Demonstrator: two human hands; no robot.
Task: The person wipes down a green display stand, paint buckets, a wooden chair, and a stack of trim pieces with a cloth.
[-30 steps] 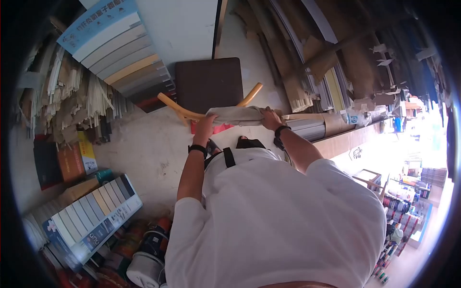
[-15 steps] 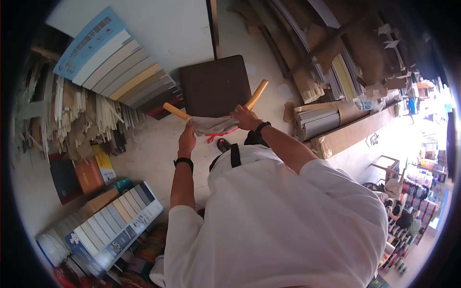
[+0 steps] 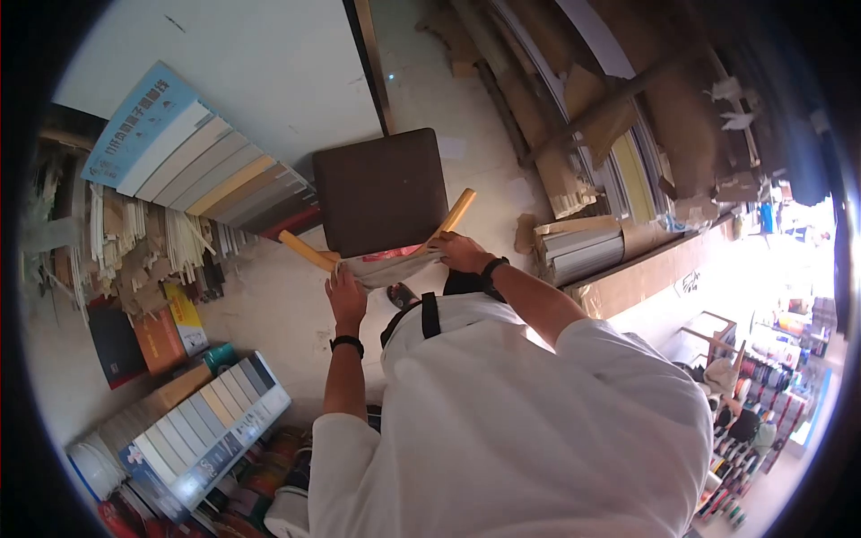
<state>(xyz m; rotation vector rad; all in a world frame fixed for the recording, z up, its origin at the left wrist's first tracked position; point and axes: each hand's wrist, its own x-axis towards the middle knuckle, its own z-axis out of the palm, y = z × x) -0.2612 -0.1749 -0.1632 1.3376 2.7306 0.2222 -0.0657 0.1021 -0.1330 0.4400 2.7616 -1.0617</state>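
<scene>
A chair with a dark brown seat (image 3: 381, 193) and yellow wooden ends (image 3: 462, 208) stands in front of me. A greyish cloth (image 3: 395, 272) stretches between my hands along the near side of the chair. Something red (image 3: 392, 254) shows between the cloth and the seat. My left hand (image 3: 345, 298) has its fingers closed on the cloth's left end, beside the left yellow end. My right hand (image 3: 461, 253) grips the cloth's right end, close against the other yellow end. The fingertips are partly hidden in the folds.
Sample boards (image 3: 215, 161) lean at the left, above bundled strips (image 3: 134, 229). A box of colour panels (image 3: 206, 421) stands at lower left. Long cardboard-wrapped panels (image 3: 583, 251) lie at the right. A white panel (image 3: 260, 63) rises behind the chair. My shoe (image 3: 401, 294) is on the floor.
The cloth looks narrower and flatter, and the red piece now shows on its seat side instead of below it. Both hands keep hold. The view has shifted, so the chair appears lower and further left.
</scene>
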